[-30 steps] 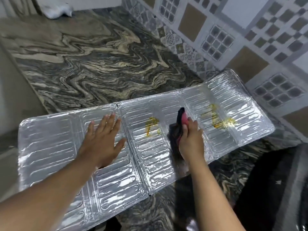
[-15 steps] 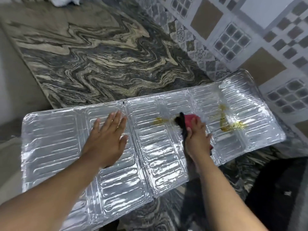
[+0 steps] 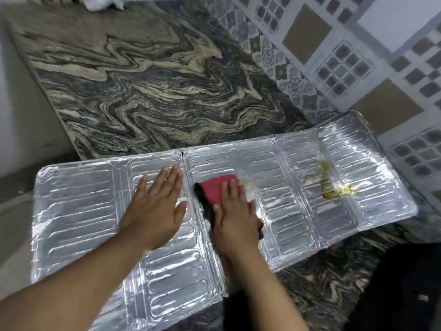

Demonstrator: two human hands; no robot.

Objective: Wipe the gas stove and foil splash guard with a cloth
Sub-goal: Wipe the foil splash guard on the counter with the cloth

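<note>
A big shiny foil splash guard (image 3: 78, 211) lies flat on the table (image 3: 155, 91). The table top is stone with wavy grey and cream lines. The foil has many folds and little long bumps in rows. It reaches from the left side almost to the tiled wall (image 3: 358, 56) on the right.

The left hand (image 3: 156, 209) is open and flat. Its palm presses down on the foil, a bit left of the middle fold. The fingers are straight and close together, and they point away from the person.

The right hand (image 3: 235, 216) is just beside the left hand, on the other side of the fold. It presses down on a cloth (image 3: 216, 188). The cloth is red on top and dark along its left edge. The fingers lie flat over the cloth and do not curl around it. The cloth touches the foil near the middle.

Just right of the cloth there is a pale wet smear (image 3: 248, 187) on the foil. Farther right there is a yellow-brown stain (image 3: 334, 189), well apart from the cloth. It looks sticky and runs in thin lines.

Something white (image 3: 102, 2) lies at the far end of the table, but it is too cut off to tell what it is. A dark shape (image 3: 405, 283) sits at the bottom right, too blurry to tell.
</note>
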